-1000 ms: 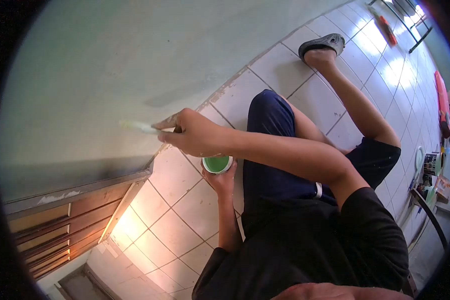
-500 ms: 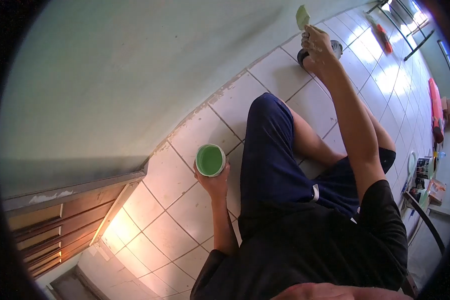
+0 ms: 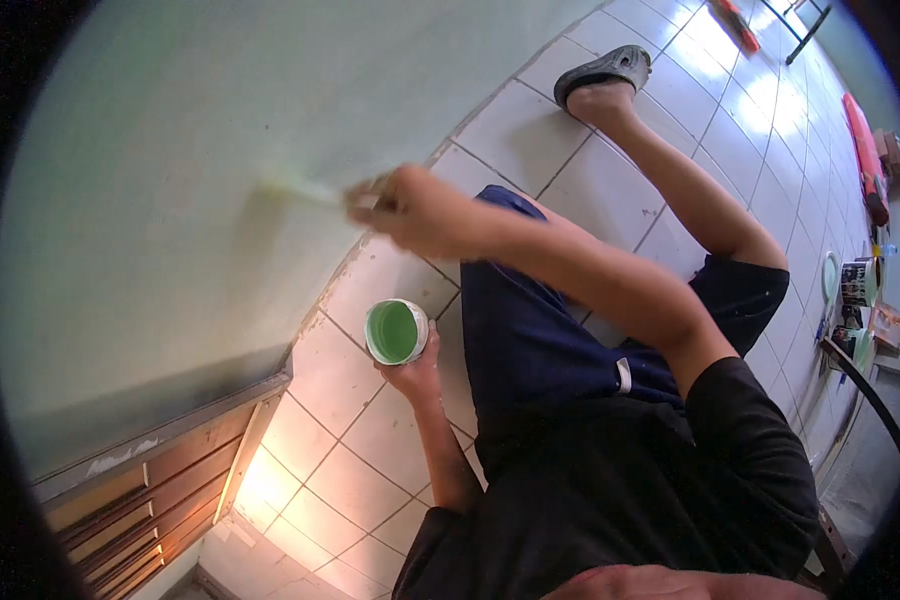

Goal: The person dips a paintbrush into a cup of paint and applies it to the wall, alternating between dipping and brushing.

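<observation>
My left hand (image 3: 412, 372) is wrapped round a white tub (image 3: 423, 335), tilted so its open mouth faces up toward me. Green paint (image 3: 392, 335) shows inside it. My right hand (image 3: 400, 210) grips a paintbrush (image 3: 310, 188), blurred by motion, its pale green bristle end pointing left. That end is at the pale green wall (image 3: 170, 150); whether it touches the surface I cannot tell. My right forearm stretches across above my bent knee.
White floor tiles (image 3: 610, 190) run along the wall, with chipped spots at the joint. A brown slatted wooden piece (image 3: 170, 490) stands at lower left. Paint containers (image 3: 855, 285) and a red object (image 3: 867, 160) lie on the right, near a dark curved bar (image 3: 870, 400).
My right hand has swung the paintbrush from the upper right across to the wall on the left. The tub in my left hand has shifted slightly left and tilts more. The view has shifted a little.
</observation>
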`<action>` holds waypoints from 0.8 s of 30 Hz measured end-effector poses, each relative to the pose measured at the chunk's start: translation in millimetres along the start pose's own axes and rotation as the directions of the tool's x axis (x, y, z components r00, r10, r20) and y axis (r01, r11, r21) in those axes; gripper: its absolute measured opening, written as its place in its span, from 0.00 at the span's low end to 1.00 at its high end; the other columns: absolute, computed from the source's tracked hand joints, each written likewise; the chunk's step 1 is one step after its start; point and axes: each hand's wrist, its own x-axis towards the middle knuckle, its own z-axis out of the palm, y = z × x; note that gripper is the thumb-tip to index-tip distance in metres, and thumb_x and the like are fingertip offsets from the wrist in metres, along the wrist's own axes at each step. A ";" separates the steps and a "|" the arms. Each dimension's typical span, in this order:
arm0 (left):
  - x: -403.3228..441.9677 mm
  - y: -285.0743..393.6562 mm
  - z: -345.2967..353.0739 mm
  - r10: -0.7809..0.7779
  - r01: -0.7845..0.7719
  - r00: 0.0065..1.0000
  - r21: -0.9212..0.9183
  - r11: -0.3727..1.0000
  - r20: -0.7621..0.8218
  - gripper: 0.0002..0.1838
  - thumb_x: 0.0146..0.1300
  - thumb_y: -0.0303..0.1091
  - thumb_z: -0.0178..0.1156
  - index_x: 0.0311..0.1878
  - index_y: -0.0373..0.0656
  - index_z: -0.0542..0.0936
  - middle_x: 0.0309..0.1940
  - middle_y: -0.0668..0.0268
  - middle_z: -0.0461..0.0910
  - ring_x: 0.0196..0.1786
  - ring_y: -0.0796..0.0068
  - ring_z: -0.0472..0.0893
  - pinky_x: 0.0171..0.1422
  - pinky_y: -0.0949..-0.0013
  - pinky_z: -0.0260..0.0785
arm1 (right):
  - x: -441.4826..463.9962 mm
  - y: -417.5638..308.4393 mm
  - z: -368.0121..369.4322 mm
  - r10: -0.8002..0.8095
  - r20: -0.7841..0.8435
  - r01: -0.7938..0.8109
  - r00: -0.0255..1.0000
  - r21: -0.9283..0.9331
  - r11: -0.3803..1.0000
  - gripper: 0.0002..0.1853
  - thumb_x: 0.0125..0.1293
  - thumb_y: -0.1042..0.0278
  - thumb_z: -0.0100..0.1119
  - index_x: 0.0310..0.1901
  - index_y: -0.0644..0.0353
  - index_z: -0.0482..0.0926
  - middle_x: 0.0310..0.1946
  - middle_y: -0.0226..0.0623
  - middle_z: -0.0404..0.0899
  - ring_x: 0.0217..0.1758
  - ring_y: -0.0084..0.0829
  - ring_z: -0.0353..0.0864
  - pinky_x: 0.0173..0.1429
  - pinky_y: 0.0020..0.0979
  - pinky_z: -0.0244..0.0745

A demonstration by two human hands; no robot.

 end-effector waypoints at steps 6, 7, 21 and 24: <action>4.8 17.4 3.4 0.097 -0.097 0.995 0.023 0.995 0.010 0.44 0.45 0.30 0.88 0.67 0.35 0.76 0.62 0.57 0.79 0.62 0.60 0.81 0.69 0.55 0.74 | 35.0 68.7 -145.9 0.240 -0.295 -0.167 0.925 0.254 0.953 0.20 0.81 0.61 0.63 0.65 0.64 0.82 0.25 0.18 0.68 0.21 0.14 0.63 0.22 0.24 0.55; 5.4 19.0 4.6 0.095 -0.095 0.995 -0.010 0.995 0.012 0.44 0.45 0.29 0.88 0.67 0.35 0.76 0.62 0.57 0.78 0.63 0.60 0.81 0.68 0.55 0.74 | 35.4 84.5 -166.5 0.243 -0.356 -0.150 0.902 0.269 0.951 0.19 0.81 0.61 0.62 0.64 0.65 0.82 0.25 0.18 0.66 0.21 0.14 0.62 0.22 0.24 0.54; 0.3 20.9 -14.8 0.059 -0.061 0.997 -0.023 0.998 -0.051 0.34 0.46 0.29 0.86 0.59 0.34 0.84 0.52 0.55 0.89 0.55 0.59 0.88 0.65 0.57 0.77 | -5.5 114.0 81.8 0.115 -0.224 -0.122 0.968 -0.018 0.992 0.20 0.84 0.54 0.55 0.50 0.65 0.86 0.18 0.34 0.75 0.19 0.24 0.67 0.25 0.38 0.65; 3.3 19.1 -21.3 -0.015 0.011 0.997 -0.057 0.998 -0.076 0.35 0.46 0.30 0.86 0.60 0.34 0.83 0.52 0.54 0.88 0.54 0.58 0.88 0.64 0.56 0.78 | -36.7 93.6 65.5 0.202 0.024 -0.203 0.979 0.174 0.964 0.20 0.84 0.58 0.57 0.63 0.67 0.82 0.24 0.29 0.80 0.23 0.19 0.69 0.26 0.32 0.65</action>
